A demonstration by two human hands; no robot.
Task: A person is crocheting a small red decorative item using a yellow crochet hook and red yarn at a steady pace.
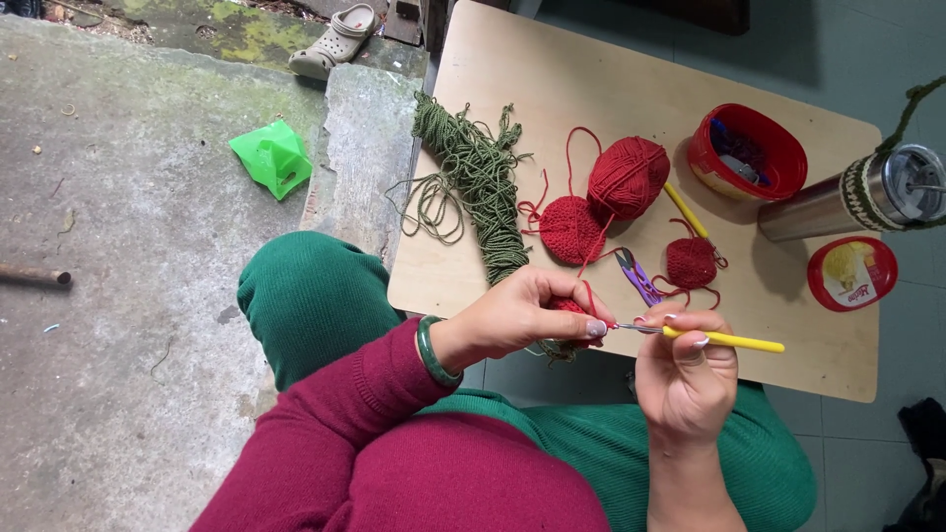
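Note:
My left hand pinches a small red crochet piece with some green yarn hanging under it. My right hand holds a yellow-handled crochet hook, its metal tip pointing left into the red piece. A red strand runs up from the piece to a red yarn ball on the wooden table. A flat red crochet circle lies beside the ball, and a smaller red crochet piece lies to the right. A skein of green yarn lies on the left of the table.
Purple snips and a second yellow hook lie on the table. A red oval tub, its red lid and a steel flask sit at the right. A green plastic object and a grey sandal lie on the concrete.

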